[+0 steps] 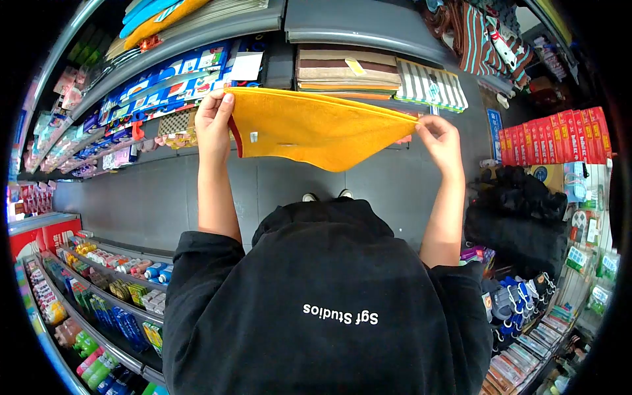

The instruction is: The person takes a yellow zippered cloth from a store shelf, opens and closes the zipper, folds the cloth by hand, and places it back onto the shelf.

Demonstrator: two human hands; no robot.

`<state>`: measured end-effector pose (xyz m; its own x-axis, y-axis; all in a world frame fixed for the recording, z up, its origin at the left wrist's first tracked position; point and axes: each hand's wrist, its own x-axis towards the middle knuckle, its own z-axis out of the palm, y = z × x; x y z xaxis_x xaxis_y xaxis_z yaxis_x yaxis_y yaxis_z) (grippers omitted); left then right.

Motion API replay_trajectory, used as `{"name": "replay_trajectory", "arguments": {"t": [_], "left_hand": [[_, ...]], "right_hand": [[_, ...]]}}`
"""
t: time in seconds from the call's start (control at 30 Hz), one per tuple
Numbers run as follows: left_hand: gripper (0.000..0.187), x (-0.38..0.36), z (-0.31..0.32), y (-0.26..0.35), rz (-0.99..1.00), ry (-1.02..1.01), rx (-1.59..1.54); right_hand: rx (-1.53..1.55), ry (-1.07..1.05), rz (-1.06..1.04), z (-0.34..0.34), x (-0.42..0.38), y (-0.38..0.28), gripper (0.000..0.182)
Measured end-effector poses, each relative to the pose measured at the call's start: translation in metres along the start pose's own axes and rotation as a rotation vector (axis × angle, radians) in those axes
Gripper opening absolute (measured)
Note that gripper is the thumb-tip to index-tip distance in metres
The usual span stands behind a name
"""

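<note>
A yellow cloth (309, 131) with a dark red edge at its left end and a small white label hangs stretched in the air between my two hands. My left hand (215, 122) and my right hand (440, 138) each pinch an upper corner of it, one at either side of the view. The top edge shows several layers, so the cloth looks folded. Its lower edge sags in the middle, above the grey floor. Beyond it, a striped brown cloth stack (349, 69) and grey-and-white striped cloths (431, 85) lie on a shelf.
Grey shelves (368, 29) run across the top. Blue packs (164, 85) stand at the upper left, bottles and boxes on a curved rack (99, 289) at the lower left. Red boxes (553, 138) and black bags (517, 204) are at the right.
</note>
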<state>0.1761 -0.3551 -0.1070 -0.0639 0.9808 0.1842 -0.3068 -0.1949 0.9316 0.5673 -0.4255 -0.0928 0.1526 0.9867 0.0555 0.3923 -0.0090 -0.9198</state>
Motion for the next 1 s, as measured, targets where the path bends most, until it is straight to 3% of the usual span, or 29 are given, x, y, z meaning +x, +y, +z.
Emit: {"name": "replay_trajectory", "arguments": {"t": [0.3,0.53,0.6,0.73,0.83,0.9,1.0], "left_hand": [[0.013,0.001,0.010,0.007,-0.036,-0.035,0.029],[0.013,0.005,0.006,-0.001,0.027,-0.099,0.058],[0.013,0.005,0.004,-0.003,0.025,-0.091,0.045],[0.014,0.006,0.003,-0.004,0.013,-0.091,0.050],[0.014,0.006,0.003,-0.005,0.027,-0.065,0.037],[0.014,0.006,0.003,-0.005,0.033,-0.062,0.038],[0.014,0.008,0.003,-0.003,0.032,-0.039,0.025]], "right_hand": [[0.008,-0.160,0.007,-0.012,-0.002,0.035,0.010],[0.185,-0.079,-0.035,-0.006,-0.003,0.025,0.010],[-0.043,-0.138,0.052,-0.010,-0.001,0.028,0.011],[-0.089,-0.173,0.081,-0.013,0.004,0.033,0.013],[-0.043,-0.161,0.083,-0.008,0.004,0.024,0.013],[0.220,-0.147,0.009,-0.005,0.004,0.018,0.011],[0.365,-0.078,0.040,-0.003,0.007,0.013,0.009]]}}
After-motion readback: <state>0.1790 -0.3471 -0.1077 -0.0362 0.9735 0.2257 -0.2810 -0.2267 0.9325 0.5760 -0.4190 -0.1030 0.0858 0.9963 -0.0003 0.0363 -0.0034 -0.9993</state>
